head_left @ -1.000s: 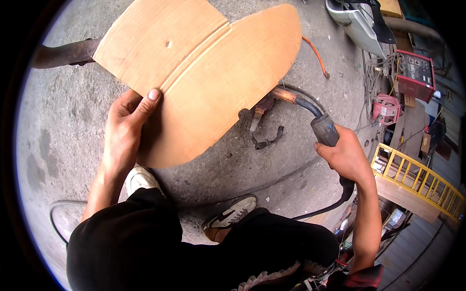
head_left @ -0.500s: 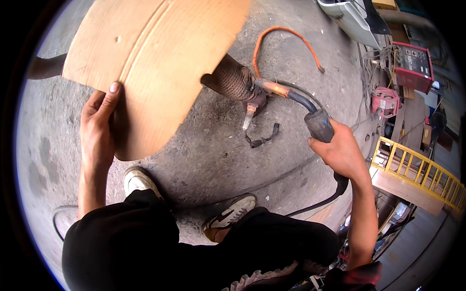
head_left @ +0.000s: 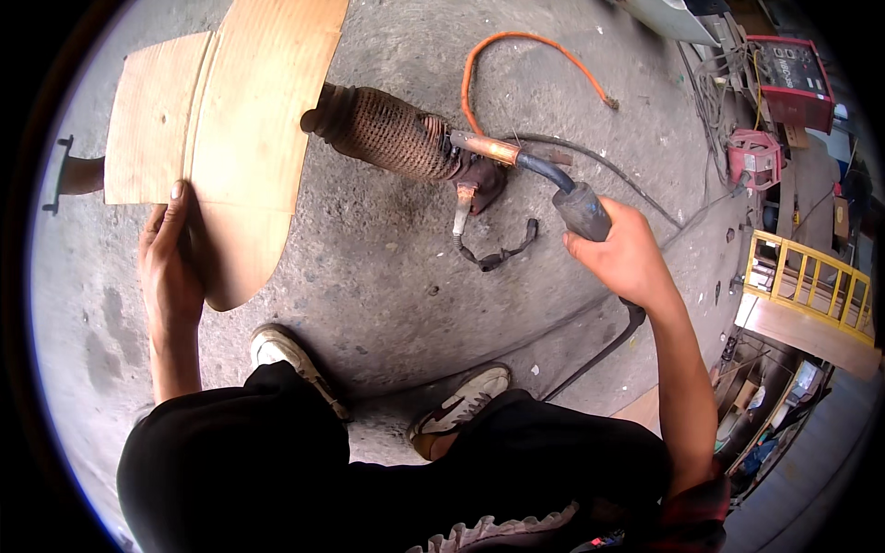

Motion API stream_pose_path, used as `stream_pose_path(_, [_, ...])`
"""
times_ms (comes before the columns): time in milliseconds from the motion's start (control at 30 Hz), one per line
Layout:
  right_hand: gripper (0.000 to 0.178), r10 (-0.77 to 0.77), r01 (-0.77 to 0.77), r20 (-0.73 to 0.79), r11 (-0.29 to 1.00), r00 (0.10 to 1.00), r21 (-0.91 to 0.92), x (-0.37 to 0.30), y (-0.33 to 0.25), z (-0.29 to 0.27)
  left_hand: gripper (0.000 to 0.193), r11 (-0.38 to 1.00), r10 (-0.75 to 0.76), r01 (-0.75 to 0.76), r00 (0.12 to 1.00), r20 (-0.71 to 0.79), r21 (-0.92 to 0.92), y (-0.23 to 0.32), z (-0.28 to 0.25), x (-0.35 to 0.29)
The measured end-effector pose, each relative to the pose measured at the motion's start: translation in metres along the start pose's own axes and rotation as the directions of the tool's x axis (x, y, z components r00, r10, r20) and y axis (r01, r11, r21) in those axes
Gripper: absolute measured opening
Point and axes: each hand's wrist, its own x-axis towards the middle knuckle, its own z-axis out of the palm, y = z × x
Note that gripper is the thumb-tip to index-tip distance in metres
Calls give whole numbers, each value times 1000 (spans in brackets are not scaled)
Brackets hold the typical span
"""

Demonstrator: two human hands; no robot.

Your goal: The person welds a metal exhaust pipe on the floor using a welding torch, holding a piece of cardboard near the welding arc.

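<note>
My left hand [head_left: 172, 249] grips the lower edge of a bent cardboard sheet [head_left: 253, 129], thumb on its face. The sheet stands over part of a rusty exhaust pipe [head_left: 378, 134] and hides its middle; a pipe end [head_left: 85, 175] shows at its left. In my right hand [head_left: 627, 249] is a welding torch [head_left: 583, 210], fingers wrapped around its black handle. Its copper-coloured nozzle [head_left: 493, 147] points left, over the flanged end of the exhaust pipe. Below that end, a sensor with a short dark wire [head_left: 493, 263] lies on the concrete.
An orange hose [head_left: 525, 39] curves over the floor [head_left: 396, 304] behind the pipe. Dark cable [head_left: 590, 364] trails from the torch. On the right stand a red welding machine [head_left: 793, 83], a smaller pink-red unit [head_left: 754, 158] and a yellow rack [head_left: 811, 276]. My shoes [head_left: 461, 401] are close by.
The cardboard has shifted left and turned more upright, baring more of the exhaust pipe. My right hand and the torch sit slightly further left in view, and the view itself has shifted.
</note>
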Motion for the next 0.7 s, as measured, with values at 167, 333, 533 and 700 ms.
stream_pose_path(167, [31, 44, -45, -12, 999, 999, -31, 0, 11, 4, 32, 1000, 18, -17, 1000, -21, 10, -7, 5, -1])
stream_pose_path(333, [33, 66, -67, -32, 997, 997, -27, -1, 17, 4, 27, 994, 15, -18, 999, -35, -104, 8, -2, 19])
stream_pose_path(533, [34, 61, -61, -15, 998, 998, -29, -4, 20, 5, 27, 887, 323, -342, 940, 114, 309, 9, 6, 19])
stream_pose_path(700, [34, 27, -31, -53, 997, 998, -66, -7, 23, 5, 31, 986, -30, 36, 999, 42, -165, -8, 11, 10])
